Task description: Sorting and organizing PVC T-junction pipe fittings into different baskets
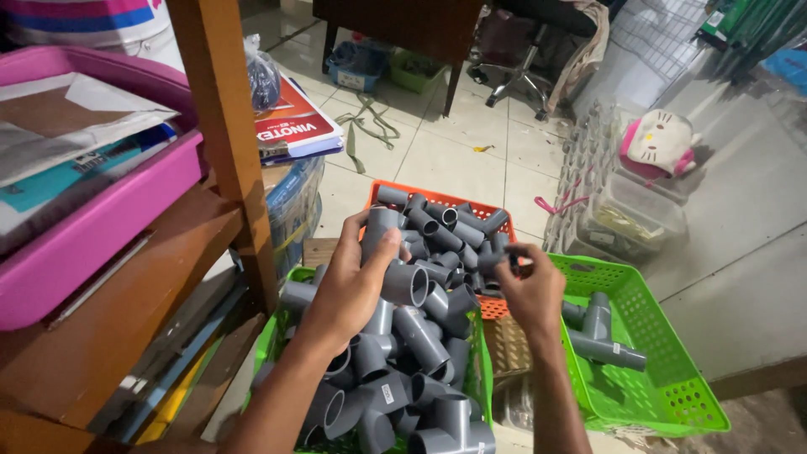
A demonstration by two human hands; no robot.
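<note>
Left hand wrapped around a grey plastic pipe tee fitting, fingers closed on its upright barrel, thumb pressed across the front. Long axis of that fitting near vertical, upper end poking out above the fingertips, held above the heap rather than resting in it. Right hand pinched shut on a smaller dark grey pipe piece, thumb and forefinger meeting over it, wrist bent inward. Smaller piece just to the right of the tee and a little lower, near but apart from it, its exact shape hard to tell. Beneath both hands, a near green slotted plastic basket piled with grey tees and elbows. Beyond the fingertips, an orange slotted plastic basket likewise full. Off to the right of the right wrist, a second green slotted basket, holding only a few joined grey fittings — nearer the right hand than the left.
</note>
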